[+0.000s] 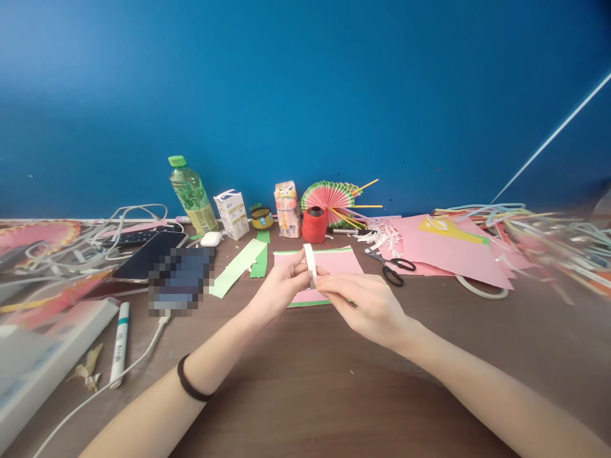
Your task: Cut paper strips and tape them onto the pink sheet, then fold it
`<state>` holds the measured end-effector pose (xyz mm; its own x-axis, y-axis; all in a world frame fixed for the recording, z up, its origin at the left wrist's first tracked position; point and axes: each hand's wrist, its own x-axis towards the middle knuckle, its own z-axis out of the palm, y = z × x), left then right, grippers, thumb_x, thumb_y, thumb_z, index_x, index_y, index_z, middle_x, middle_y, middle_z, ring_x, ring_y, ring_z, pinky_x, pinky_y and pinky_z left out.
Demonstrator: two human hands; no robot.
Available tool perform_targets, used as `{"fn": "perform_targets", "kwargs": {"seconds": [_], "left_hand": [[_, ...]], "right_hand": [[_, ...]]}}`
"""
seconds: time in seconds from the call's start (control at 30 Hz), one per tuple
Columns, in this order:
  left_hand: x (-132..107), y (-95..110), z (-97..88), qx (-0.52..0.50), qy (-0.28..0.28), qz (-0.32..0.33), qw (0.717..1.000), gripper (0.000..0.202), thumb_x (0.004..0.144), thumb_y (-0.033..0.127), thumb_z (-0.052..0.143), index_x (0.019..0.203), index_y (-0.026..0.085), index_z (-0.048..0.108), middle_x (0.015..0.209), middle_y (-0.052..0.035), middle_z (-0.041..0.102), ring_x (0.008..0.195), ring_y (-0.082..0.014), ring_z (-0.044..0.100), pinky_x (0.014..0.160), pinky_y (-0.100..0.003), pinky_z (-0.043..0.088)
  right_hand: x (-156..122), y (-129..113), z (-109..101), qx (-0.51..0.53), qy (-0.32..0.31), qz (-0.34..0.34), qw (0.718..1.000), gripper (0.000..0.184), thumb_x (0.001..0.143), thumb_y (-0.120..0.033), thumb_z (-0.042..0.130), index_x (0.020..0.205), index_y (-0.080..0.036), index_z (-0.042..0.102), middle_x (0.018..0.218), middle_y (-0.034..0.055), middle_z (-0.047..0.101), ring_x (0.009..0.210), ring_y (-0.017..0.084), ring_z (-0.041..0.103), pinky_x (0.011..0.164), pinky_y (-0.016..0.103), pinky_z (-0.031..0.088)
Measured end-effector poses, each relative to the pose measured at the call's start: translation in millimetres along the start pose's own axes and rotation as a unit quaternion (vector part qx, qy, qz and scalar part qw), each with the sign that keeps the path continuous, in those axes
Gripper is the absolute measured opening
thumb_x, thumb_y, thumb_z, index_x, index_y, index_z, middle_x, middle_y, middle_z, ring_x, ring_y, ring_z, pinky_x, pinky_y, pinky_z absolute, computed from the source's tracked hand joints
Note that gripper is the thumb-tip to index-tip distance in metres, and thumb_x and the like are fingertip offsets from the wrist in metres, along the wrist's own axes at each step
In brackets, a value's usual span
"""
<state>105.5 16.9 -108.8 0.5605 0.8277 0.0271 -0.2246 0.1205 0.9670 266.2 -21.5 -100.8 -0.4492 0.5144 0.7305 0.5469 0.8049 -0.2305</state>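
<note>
Over the middle of the desk, my left hand (280, 286) is closed around a narrow white roll of tape (310, 261), seen almost edge-on. The fingers of my right hand (370, 305) are pinched together at the roll's lower right side; they touch it, but their tips are partly hidden. Beneath both hands lies a pink sheet with green edges (341, 259). Just right of that sheet rest black-handled scissors (394, 275). A spool of red thread (315, 228) stands behind, before a pink-and-green folded paper fan (327, 194).
Green paper strips (238, 267) lie left of the sheet. A bottle (193, 197), a carton (232, 215) and a drink box (287, 213) stand along the blue wall. A charging phone (184, 280) and a marker (120, 343) lie left; pink papers (458, 254) lie right.
</note>
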Motion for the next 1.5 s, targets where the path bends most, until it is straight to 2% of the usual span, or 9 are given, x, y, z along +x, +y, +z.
{"fn": "perform_targets", "kwargs": {"seconds": [0.33, 0.5, 0.63, 0.93, 1.1, 1.23, 1.37, 1.5], "left_hand": [[3.3, -4.2, -8.7, 0.015, 0.058, -0.023, 0.998, 0.035, 0.077, 0.026, 0.055, 0.108, 0.013, 0.047, 0.097, -0.0103, 0.064, 0.081, -0.0161, 0.061, 0.075, -0.029, 0.046], [3.5, -4.6, -9.4, -0.010, 0.046, -0.033, 0.998, 0.027, 0.078, 0.027, 0.053, 0.101, 0.013, 0.048, 0.101, -0.0117, 0.062, 0.089, -0.0186, 0.059, 0.080, -0.032, 0.045], [2.7, -3.4, -9.8, 0.032, 0.039, -0.031, 0.998, 0.040, 0.072, 0.020, 0.061, 0.108, 0.014, 0.047, 0.102, -0.0097, 0.063, 0.090, -0.0176, 0.059, 0.081, -0.030, 0.044], [1.6, -0.5, -4.8, 0.054, 0.038, -0.014, 0.998, 0.049, 0.078, 0.021, 0.053, 0.124, 0.013, 0.038, 0.099, -0.0095, 0.064, 0.089, -0.0174, 0.060, 0.083, -0.031, 0.044], [2.1, 0.0, -7.0, 0.048, 0.067, -0.005, 0.997, 0.044, 0.078, 0.021, 0.053, 0.119, 0.013, 0.042, 0.104, -0.0118, 0.062, 0.095, -0.0198, 0.059, 0.084, -0.033, 0.044], [1.7, -1.3, -9.1, 0.053, 0.067, -0.007, 0.996, 0.041, 0.079, 0.024, 0.052, 0.118, 0.014, 0.043, 0.106, -0.0124, 0.061, 0.098, -0.0209, 0.058, 0.086, -0.036, 0.044], [2.9, -5.1, -12.7, 0.042, 0.052, -0.005, 0.998, 0.046, 0.078, 0.023, 0.053, 0.122, 0.016, 0.040, 0.113, -0.0129, 0.057, 0.100, -0.0212, 0.056, 0.090, -0.038, 0.042], [4.2, -6.9, -14.8, 0.066, 0.031, -0.005, 0.997, 0.058, 0.071, 0.015, 0.058, 0.124, 0.018, 0.036, 0.120, -0.0130, 0.052, 0.100, -0.0206, 0.055, 0.085, -0.034, 0.044]], "right_hand": [[0.5, -5.1, -1.8, 0.013, -0.026, -0.016, 0.999, 0.013, 0.084, -0.006, 0.050, 0.086, -0.016, 0.059, 0.083, 0.0013, 0.066, 0.076, 0.013, 0.063, 0.070, 0.023, 0.050], [1.3, -2.7, -1.8, 0.020, -0.012, -0.003, 1.000, 0.015, 0.084, -0.006, 0.050, 0.086, -0.017, 0.060, 0.082, 0.0011, 0.066, 0.075, 0.013, 0.063, 0.069, 0.021, 0.049], [3.1, -2.8, -3.0, 0.030, -0.003, 0.000, 1.000, 0.014, 0.083, -0.006, 0.051, 0.087, -0.016, 0.060, 0.081, 0.0015, 0.066, 0.071, 0.012, 0.062, 0.065, 0.021, 0.049], [3.9, -5.7, -5.0, 0.021, -0.016, -0.017, 1.000, 0.016, 0.084, -0.005, 0.049, 0.087, -0.017, 0.060, 0.084, 0.0019, 0.066, 0.075, 0.013, 0.063, 0.069, 0.023, 0.051], [3.6, -9.9, -5.8, 0.022, -0.031, -0.031, 0.999, 0.013, 0.083, -0.005, 0.051, 0.083, -0.016, 0.059, 0.081, 0.0016, 0.066, 0.072, 0.013, 0.063, 0.068, 0.023, 0.051], [5.0, -10.7, -7.1, 0.025, -0.031, -0.028, 0.999, 0.014, 0.083, -0.005, 0.051, 0.083, -0.016, 0.059, 0.081, 0.0017, 0.066, 0.071, 0.013, 0.063, 0.068, 0.023, 0.052], [5.7, -10.1, -7.9, 0.032, -0.024, -0.031, 0.999, 0.014, 0.083, -0.004, 0.050, 0.084, -0.016, 0.058, 0.081, 0.0021, 0.066, 0.071, 0.013, 0.063, 0.068, 0.023, 0.052], [6.4, -9.8, -8.1, 0.048, -0.013, -0.019, 0.999, 0.014, 0.082, -0.005, 0.052, 0.087, -0.016, 0.059, 0.083, 0.0023, 0.066, 0.074, 0.014, 0.063, 0.069, 0.023, 0.052]]}}
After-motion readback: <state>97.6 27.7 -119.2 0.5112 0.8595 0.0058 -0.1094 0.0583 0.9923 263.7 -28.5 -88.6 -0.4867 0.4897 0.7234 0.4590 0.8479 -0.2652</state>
